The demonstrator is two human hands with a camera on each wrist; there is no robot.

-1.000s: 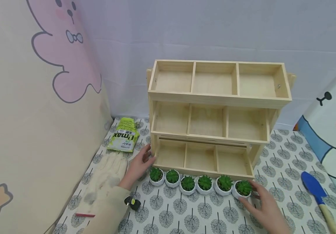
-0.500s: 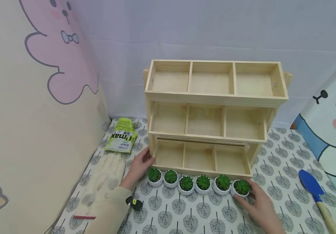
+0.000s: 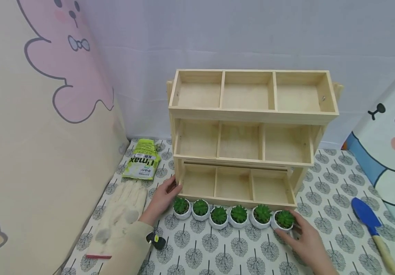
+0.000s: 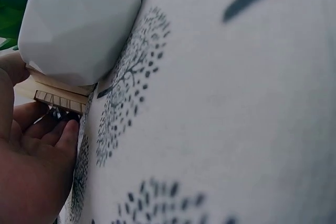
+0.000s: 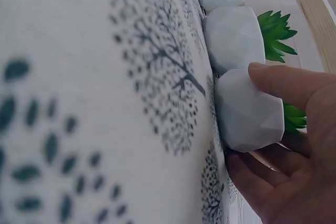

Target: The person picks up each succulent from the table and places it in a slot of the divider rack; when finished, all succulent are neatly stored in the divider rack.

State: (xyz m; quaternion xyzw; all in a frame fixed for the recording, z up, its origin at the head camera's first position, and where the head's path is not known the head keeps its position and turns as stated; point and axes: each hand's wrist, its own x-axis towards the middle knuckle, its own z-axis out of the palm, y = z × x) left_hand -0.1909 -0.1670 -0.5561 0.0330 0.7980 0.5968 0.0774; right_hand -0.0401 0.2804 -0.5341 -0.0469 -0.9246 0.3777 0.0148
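Note:
A three-tier wooden shelf (image 3: 252,116) with divided compartments stands at the back of the table. Its lower left corner is gripped by my left hand (image 3: 160,200), thumb at the front and fingers along the side, as the left wrist view shows. A row of small succulents in white faceted pots lines the shelf's front edge. Around the rightmost potted succulent (image 3: 284,220) my right hand (image 3: 304,238) curls, its thumb on the near face of the white pot (image 5: 247,111) and its fingers on the outer side. The leftmost potted succulent (image 3: 182,208) sits close to my left hand.
Left of the shelf lie a green and white bag (image 3: 143,160) and a pair of pale gloves (image 3: 119,217). A blue trowel (image 3: 367,214) with a wooden handle rests at the right. The table wears a tree-print cloth (image 3: 225,256).
My right thumb and fingers have closed in on the rightmost pot. My left hand keeps its place at the shelf corner. The whole view has shifted slightly.

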